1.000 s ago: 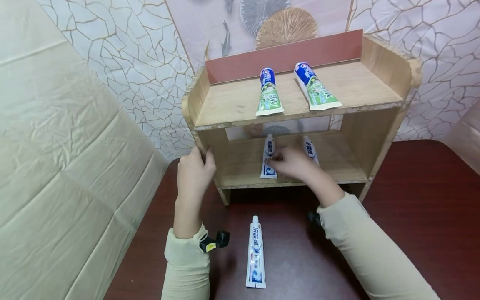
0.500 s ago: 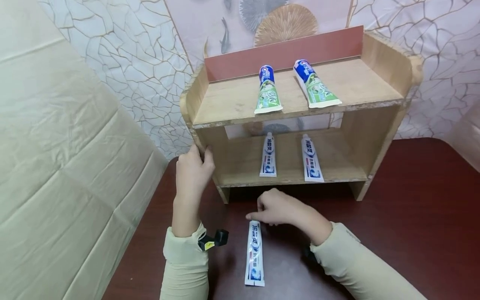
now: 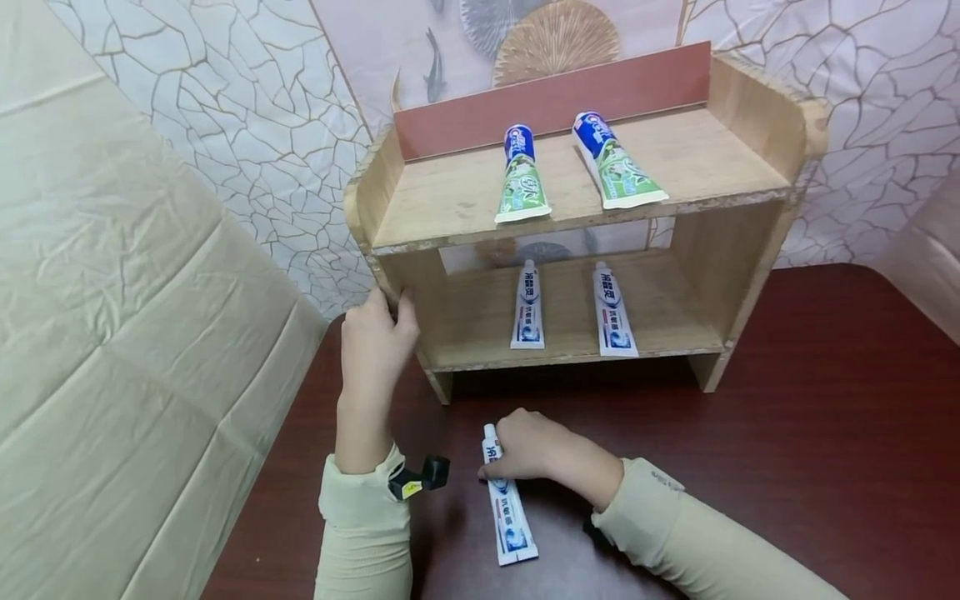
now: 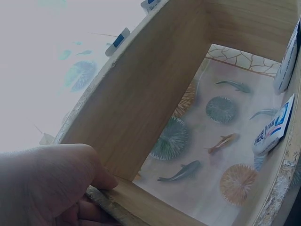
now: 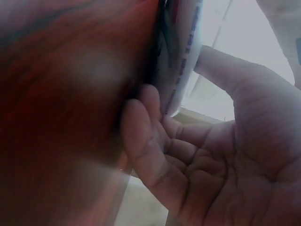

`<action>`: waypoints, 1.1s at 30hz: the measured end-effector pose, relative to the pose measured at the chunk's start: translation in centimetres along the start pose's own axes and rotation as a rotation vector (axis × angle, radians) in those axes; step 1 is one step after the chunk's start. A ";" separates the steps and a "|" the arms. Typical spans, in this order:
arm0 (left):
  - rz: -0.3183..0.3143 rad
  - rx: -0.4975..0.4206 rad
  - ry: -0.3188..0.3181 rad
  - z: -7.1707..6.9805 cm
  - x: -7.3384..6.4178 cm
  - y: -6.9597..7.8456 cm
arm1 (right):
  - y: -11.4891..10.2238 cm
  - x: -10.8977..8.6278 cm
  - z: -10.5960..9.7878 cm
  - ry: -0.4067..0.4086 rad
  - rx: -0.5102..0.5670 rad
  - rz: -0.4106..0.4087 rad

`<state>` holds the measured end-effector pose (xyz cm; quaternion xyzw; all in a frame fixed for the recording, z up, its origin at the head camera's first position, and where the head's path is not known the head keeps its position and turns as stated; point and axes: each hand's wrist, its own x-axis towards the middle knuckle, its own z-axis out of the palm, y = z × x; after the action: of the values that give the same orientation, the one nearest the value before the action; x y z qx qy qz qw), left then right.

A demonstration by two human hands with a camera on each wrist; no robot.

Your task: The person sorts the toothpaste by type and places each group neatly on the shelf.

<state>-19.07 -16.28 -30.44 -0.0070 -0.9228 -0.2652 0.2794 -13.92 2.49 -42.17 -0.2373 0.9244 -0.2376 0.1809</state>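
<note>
My left hand [image 3: 375, 342] grips the front edge of the left side of a wooden shelf [image 3: 442, 200]. In the left wrist view its thumb lies over the edge and the fingers curl beneath. On the table before the shelf, my right hand [image 3: 536, 446] pinches a white and blue toothpaste tube [image 3: 512, 525] near its cap end, with the crimped end towards me. Thumb and fingers stand on either side of the tube [image 5: 181, 61] in the right wrist view. Two matching toothpaste tubes, the left one [image 3: 528, 308] and the right one [image 3: 615, 312], lie on the lower board.
On the upper board lie two blue and green toothpaste tubes, one left [image 3: 522, 179] and one right [image 3: 617, 167]. The dark red table [image 3: 825, 433] extends right of the shelf. A beige cloth wall [image 3: 165, 333] stands close on the left.
My right hand has come from the left tube on the lower board down to the table and taken hold of the toothpaste tube there, which has turned slightly. The left hand keeps its grip.
</note>
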 end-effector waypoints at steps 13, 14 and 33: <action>0.004 0.000 -0.001 0.0 0.1 0.0 | -0.4 -0.6 0.2 -0.070 -0.023 0.002; 0.003 0.001 -0.001 0.0 0.1 0.0 | -0.4 -0.6 0.2 -0.076 -0.019 0.006; -0.009 0.008 0.002 0.0 0.0 0.0 | -0.5 -1.0 -0.4 -0.181 -0.080 0.019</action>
<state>-19.03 -16.25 -30.46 -0.0015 -0.9236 -0.2626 0.2791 -13.12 2.80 -41.33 -0.2559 0.9153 -0.1762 0.2562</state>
